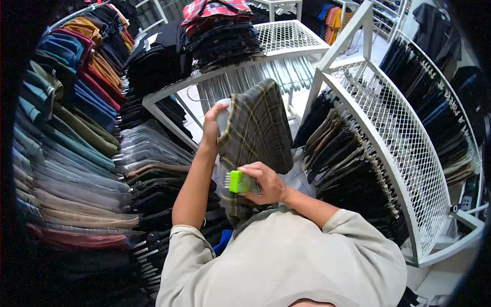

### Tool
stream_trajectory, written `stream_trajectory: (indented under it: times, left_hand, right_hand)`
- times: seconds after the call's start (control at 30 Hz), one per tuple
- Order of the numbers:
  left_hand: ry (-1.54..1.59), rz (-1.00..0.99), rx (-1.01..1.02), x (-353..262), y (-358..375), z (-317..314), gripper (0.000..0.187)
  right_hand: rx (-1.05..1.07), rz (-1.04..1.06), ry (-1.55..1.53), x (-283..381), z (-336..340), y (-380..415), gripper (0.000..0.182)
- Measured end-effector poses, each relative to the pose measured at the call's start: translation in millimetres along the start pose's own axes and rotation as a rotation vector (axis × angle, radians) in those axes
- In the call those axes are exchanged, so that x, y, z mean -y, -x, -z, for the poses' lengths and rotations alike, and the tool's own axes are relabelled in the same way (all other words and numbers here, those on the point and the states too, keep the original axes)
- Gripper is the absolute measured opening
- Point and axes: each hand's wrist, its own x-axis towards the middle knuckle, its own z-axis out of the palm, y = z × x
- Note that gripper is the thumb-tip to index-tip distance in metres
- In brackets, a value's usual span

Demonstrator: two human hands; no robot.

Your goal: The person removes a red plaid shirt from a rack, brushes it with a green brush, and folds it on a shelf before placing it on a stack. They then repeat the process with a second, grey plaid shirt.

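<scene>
A grey plaid shirt (258, 128) with yellow lines hangs in front of me, its lower part near my chest. My left hand (212, 125) is closed on the shirt's upper left edge, where a pale, rounded piece (223, 120) shows beside the fingers. My right hand (268, 183) grips a small lime-green brush (236, 181) with short pale bristles pointing left. The brush is over the lower part of the shirt, and the fingers cover its right end.
Trousers in many colours (76, 148) hang close along my left. A white mesh-topped rack (394, 148) with dark hanging clothes stands at my right. Ahead is another white rack (291, 38), with folded dark clothes (225, 43) and a red plaid garment (215, 9) on top.
</scene>
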Motion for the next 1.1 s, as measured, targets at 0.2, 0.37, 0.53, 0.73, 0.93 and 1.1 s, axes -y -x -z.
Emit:
stream_trajectory:
  times: [0.2, 0.37, 0.53, 0.73, 0.93, 1.1]
  left_hand:
    - [-0.077, 0.004, -0.009, -1.7, -13.9, -21.5, 0.027]
    - [-0.115, -0.022, -0.004, -0.2, -39.1, -10.6, 0.026]
    - [-0.160, -0.111, -0.155, 0.9, -31.7, -26.4, 0.041]
    - [-0.161, -0.097, -0.183, -13.1, -43.6, -22.4, 0.032]
    - [0.066, -0.047, -0.080, -28.9, -35.9, -9.3, 0.025]
    - [-0.330, -0.314, -0.138, -27.7, -45.0, 6.2, 0.030]
  right_hand:
    - [-0.346, -0.186, 0.265, -24.7, 41.0, -63.3, 0.068]
    - [0.124, -0.033, 0.205, 19.3, 42.0, -42.8, 0.076]
    - [0.058, -0.056, 0.256, 14.5, 65.5, -65.2, 0.077]
    - [0.388, -0.003, 0.143, 31.0, 59.2, -42.1, 0.078]
    - [-0.095, -0.200, 0.109, 17.4, 37.7, -25.1, 0.075]
    - [-0.115, -0.057, 0.129, 14.1, 15.2, -43.0, 0.079]
